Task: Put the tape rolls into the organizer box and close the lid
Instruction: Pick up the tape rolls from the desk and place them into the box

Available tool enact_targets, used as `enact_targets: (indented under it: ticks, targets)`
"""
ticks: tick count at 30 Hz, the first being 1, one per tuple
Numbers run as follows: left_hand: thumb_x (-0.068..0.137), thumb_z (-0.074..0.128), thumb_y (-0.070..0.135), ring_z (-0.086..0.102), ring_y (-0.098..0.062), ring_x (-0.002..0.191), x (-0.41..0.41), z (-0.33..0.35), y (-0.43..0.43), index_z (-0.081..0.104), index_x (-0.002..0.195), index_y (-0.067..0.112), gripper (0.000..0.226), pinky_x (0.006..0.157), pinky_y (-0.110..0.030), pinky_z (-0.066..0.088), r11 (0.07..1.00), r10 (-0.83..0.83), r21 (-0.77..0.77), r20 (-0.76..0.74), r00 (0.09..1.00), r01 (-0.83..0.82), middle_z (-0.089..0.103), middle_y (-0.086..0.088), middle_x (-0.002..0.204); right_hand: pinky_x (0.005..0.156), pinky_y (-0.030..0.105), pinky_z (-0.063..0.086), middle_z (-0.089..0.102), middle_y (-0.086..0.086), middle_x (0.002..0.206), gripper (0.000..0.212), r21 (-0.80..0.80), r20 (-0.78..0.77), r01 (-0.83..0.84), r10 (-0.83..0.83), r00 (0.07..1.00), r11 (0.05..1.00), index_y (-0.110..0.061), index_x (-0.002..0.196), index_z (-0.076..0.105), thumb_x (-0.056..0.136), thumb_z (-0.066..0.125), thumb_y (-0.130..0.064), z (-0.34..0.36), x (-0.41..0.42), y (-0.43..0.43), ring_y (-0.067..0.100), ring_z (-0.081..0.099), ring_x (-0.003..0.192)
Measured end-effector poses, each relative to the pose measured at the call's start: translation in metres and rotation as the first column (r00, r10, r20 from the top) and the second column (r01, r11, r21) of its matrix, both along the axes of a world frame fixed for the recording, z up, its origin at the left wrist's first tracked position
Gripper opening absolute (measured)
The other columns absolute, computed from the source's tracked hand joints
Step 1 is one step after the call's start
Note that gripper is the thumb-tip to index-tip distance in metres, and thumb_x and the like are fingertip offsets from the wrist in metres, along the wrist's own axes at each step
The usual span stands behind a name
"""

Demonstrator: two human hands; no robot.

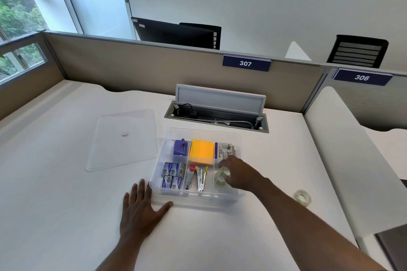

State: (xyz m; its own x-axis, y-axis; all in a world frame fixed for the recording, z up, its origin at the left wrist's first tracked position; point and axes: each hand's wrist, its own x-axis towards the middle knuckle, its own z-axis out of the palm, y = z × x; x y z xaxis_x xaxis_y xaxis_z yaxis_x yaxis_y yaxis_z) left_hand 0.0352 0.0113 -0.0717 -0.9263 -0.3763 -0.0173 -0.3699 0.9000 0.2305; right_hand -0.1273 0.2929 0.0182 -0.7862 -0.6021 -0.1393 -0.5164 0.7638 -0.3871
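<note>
The left hand [141,209] lies flat and open on the white desk [66,204], fingers spread, its fingertips touching the near left corner of the clear organizer box [231,199]. The right hand [240,172] reaches over the box's near right compartment, fingers curled around a clear tape roll [225,171] just above another tape roll [219,179] already in there. A third tape roll [303,197] lies flat on the desk, right of the box, hole upward. Farther left, the clear lid [125,141] lies flat, long axis running away from the person.
</note>
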Motion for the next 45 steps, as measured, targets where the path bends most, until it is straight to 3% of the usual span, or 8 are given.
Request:
enact_targets:
  ticks: [9, 18, 22, 26, 31, 34, 41, 45]
  targets:
    - [0.071, 0.023, 0.086, 0.007, -0.023, 0.146, 0.001, 0.000, 0.000, 0.018, 0.149, 0.018, 0.104, 0.119, -0.044, 0.009, 1.000, -0.004, 0.006, -0.002, 1.000, 0.004, 0.011, -0.004, 0.159, 0.096, 0.040, 0.047, 0.049, 0.014, 0.122, 0.043, 0.185, -0.001, -0.032, 0.033, 0.999, 0.982, -0.015, 0.123, 0.053, 0.081, 0.054, -0.003, -0.009, 0.011, 0.000, 0.033, 0.051, 0.115]
    - [0.070, 0.024, 0.087, 0.011, -0.023, 0.146, 0.001, 0.000, 0.000, 0.023, 0.147, 0.018, 0.103, 0.119, -0.045, 0.011, 1.000, -0.002, 0.009, -0.010, 1.000, 0.002, 0.015, -0.004, 0.158, 0.086, 0.041, 0.055, 0.060, 0.017, 0.113, 0.042, -0.128, -0.315, 0.157, -0.190, 0.930, 0.979, -0.004, 0.113, 0.060, 0.072, 0.052, 0.003, -0.018, -0.004, 0.006, 0.034, 0.059, 0.102]
    - [0.071, 0.024, 0.086, 0.010, -0.023, 0.146, 0.001, 0.000, 0.000, 0.023, 0.147, 0.018, 0.102, 0.119, -0.044, 0.011, 1.000, -0.001, 0.006, -0.014, 1.000, 0.001, 0.015, -0.005, 0.158, 0.075, 0.042, 0.055, 0.063, 0.023, 0.100, 0.032, -0.231, -0.434, 0.517, -0.563, 0.703, 0.824, 0.000, 0.100, 0.063, 0.069, 0.055, 0.000, -0.015, -0.009, 0.031, 0.040, 0.060, 0.088]
    - [0.071, 0.024, 0.086, 0.010, -0.023, 0.146, 0.001, 0.000, -0.001, 0.023, 0.147, 0.017, 0.103, 0.119, -0.045, 0.011, 1.000, -0.003, 0.002, -0.013, 1.000, 0.003, 0.015, -0.005, 0.158, 0.075, 0.045, 0.047, 0.056, 0.030, 0.094, 0.029, -0.037, -0.372, 0.797, -0.748, 0.549, 0.603, 0.003, 0.085, 0.055, 0.065, 0.040, -0.011, -0.026, 0.000, 0.071, 0.042, 0.054, 0.088]
    - [0.071, 0.024, 0.086, 0.011, -0.024, 0.146, 0.001, -0.001, 0.000, 0.022, 0.147, 0.017, 0.103, 0.119, -0.045, 0.011, 1.000, 0.000, 0.001, -0.017, 1.000, 0.000, 0.015, -0.005, 0.158, 0.112, 0.061, 0.013, 0.012, 0.029, 0.151, 0.058, 0.292, -0.070, 0.902, -0.934, 0.350, 0.316, -0.006, 0.137, 0.032, 0.084, 0.050, -0.022, -0.040, 0.003, 0.104, 0.055, 0.010, 0.136]
    - [0.071, 0.024, 0.086, 0.010, -0.023, 0.146, 0.001, -0.001, 0.000, 0.021, 0.148, 0.018, 0.102, 0.119, -0.044, 0.011, 1.000, -0.001, -0.003, -0.011, 1.000, 0.001, 0.013, -0.005, 0.159, 0.109, 0.059, 0.025, 0.018, 0.028, 0.149, 0.053, 0.346, 0.030, 0.900, -0.962, 0.273, 0.266, -0.006, 0.134, 0.037, 0.085, 0.051, -0.019, -0.044, 0.004, 0.110, 0.053, 0.019, 0.134]
    - [0.072, 0.023, 0.085, 0.008, -0.023, 0.146, 0.001, -0.001, 0.000, 0.019, 0.148, 0.018, 0.102, 0.119, -0.044, 0.010, 1.000, 0.000, -0.010, -0.003, 1.000, 0.000, 0.012, -0.004, 0.159, 0.065, 0.031, 0.038, 0.053, 0.020, 0.102, 0.033, 0.075, -0.045, 0.786, -0.785, 0.618, 0.614, -0.004, 0.103, 0.056, 0.083, 0.032, -0.016, -0.042, 0.015, 0.112, 0.038, 0.054, 0.105]
    - [0.071, 0.024, 0.085, 0.008, -0.022, 0.146, 0.001, 0.000, 0.000, 0.020, 0.148, 0.019, 0.101, 0.119, -0.044, 0.011, 1.000, 0.003, -0.008, -0.008, 1.000, -0.003, 0.012, -0.004, 0.159, 0.085, 0.035, 0.049, 0.064, 0.020, 0.097, 0.030, -0.194, -0.077, 0.562, -0.584, 0.808, 0.804, -0.009, 0.104, 0.067, 0.077, 0.056, -0.004, -0.028, 0.003, 0.077, 0.036, 0.062, 0.093]
